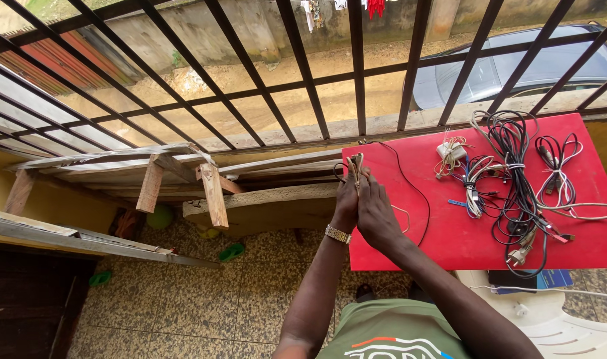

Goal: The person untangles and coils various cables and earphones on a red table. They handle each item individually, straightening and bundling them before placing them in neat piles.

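Observation:
Both my hands meet at the left edge of a red table. My left hand, with a gold watch on its wrist, and my right hand pinch a small folded bundle of beige cable held upright between the fingers. A thin black cable trails from the bundle across the red top. To the right lie a white charger with coiled beige wire and a tangle of black and white cables.
Black metal window bars rise behind the table. A stack of wooden planks lies at left over a speckled tile floor. A white plastic chair stands at lower right. Outside, a grey car is parked.

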